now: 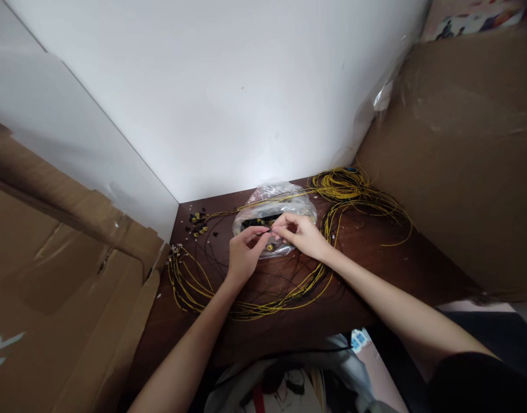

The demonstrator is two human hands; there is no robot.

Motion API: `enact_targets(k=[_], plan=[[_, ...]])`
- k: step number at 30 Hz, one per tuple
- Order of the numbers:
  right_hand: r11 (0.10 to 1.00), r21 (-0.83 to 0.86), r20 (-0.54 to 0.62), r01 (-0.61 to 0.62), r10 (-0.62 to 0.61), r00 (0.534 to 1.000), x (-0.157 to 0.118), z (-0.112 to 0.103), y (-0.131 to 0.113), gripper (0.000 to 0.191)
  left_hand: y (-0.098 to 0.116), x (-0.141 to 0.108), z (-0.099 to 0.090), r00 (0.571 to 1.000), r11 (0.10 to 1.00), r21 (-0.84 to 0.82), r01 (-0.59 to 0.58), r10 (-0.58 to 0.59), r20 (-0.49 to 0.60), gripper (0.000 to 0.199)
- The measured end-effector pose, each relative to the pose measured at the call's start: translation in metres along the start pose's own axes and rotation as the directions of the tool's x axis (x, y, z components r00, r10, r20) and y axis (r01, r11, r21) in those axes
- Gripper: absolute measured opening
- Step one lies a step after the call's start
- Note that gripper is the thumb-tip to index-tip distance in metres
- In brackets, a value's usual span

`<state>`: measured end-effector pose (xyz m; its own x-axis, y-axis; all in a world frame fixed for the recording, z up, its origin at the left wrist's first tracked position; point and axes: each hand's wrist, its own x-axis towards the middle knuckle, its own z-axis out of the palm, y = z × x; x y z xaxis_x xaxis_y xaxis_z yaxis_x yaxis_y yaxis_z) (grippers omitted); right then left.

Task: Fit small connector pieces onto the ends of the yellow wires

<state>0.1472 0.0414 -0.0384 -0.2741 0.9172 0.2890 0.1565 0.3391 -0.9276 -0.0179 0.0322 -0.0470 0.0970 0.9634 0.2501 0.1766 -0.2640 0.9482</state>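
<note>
My left hand and my right hand meet fingertip to fingertip over a clear plastic bag. Both hands are pinched around something small and dark between them, too small to name. Inside the open bag lie black and yellow parts. A bundle of yellow and black wires curves around below my hands. More wires are coiled at the back right, and some stretch left to a cluster of yellow and black connectors.
The dark brown table stands against a white wall. Cardboard rises at the left, and a large cardboard box at the right. Small white bits lie near the left edge. A bag with things in it is below the front edge.
</note>
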Motion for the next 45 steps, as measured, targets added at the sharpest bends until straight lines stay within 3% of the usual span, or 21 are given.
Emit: enact_targets(k=[6, 9, 12, 15, 18, 20, 23, 27, 36, 41, 45], plan=[[0.98, 0.197, -0.177, 0.022, 0.014, 0.984, 0.006, -0.004, 0.001, 0.029, 0.006, 0.0, 0.001, 0.997, 0.993, -0.097, 0.074, -0.071, 0.031, 0.021], [0.977, 0.215, -0.207, 0.006, 0.039, 0.978, 0.008, -0.007, 0.003, 0.029, 0.003, 0.001, 0.001, 0.996, 0.99, -0.118, 0.079, -0.074, 0.047, 0.022], [0.995, 0.103, -0.201, 0.016, 0.005, 0.98, 0.007, -0.008, 0.001, 0.025, 0.0, 0.002, 0.001, 0.996, 0.988, -0.133, 0.082, -0.076, 0.051, 0.022], [0.981, -0.155, -0.193, 0.113, -0.142, 0.971, 0.004, -0.008, -0.004, 0.03, -0.003, 0.003, 0.0, 0.996, 0.989, -0.12, 0.084, -0.08, 0.043, 0.022], [0.886, -0.384, -0.04, 0.261, -0.298, 0.954, 0.001, -0.009, -0.008, 0.031, -0.004, 0.003, 0.0, 0.997, 0.993, -0.091, 0.075, -0.071, 0.042, 0.021], [0.834, -0.452, 0.067, 0.317, -0.322, 0.944, 0.0, -0.008, -0.008, 0.023, -0.005, 0.003, -0.001, 0.997, 0.995, -0.078, 0.065, -0.061, 0.05, 0.021], [0.817, -0.495, 0.113, 0.295, -0.276, 0.954, -0.001, -0.007, -0.006, 0.015, -0.006, 0.003, -0.001, 0.997, 0.997, -0.061, 0.045, -0.041, 0.069, 0.021], [0.82, -0.514, 0.081, 0.25, -0.244, 0.966, -0.001, -0.005, -0.005, 0.011, -0.006, 0.003, -0.001, 0.996, 0.998, -0.041, 0.049, -0.046, 0.072, 0.022], [0.844, -0.522, -0.148, 0.121, -0.229, 0.962, 0.007, -0.017, 0.004, 0.011, -0.005, 0.004, -0.003, 0.989, 0.992, -0.072, 0.099, -0.091, 0.115, 0.024], [0.744, -0.634, -0.045, 0.21, -0.306, 0.951, 0.008, -0.015, 0.007, 0.011, -0.007, 0.005, -0.003, 0.988, 0.995, -0.06, 0.08, -0.071, 0.137, 0.022], [0.672, -0.673, 0.067, 0.31, -0.361, 0.93, 0.005, -0.009, -0.001, 0.031, -0.011, 0.006, -0.002, 0.99, 0.997, -0.055, 0.059, -0.052, 0.133, 0.021]])
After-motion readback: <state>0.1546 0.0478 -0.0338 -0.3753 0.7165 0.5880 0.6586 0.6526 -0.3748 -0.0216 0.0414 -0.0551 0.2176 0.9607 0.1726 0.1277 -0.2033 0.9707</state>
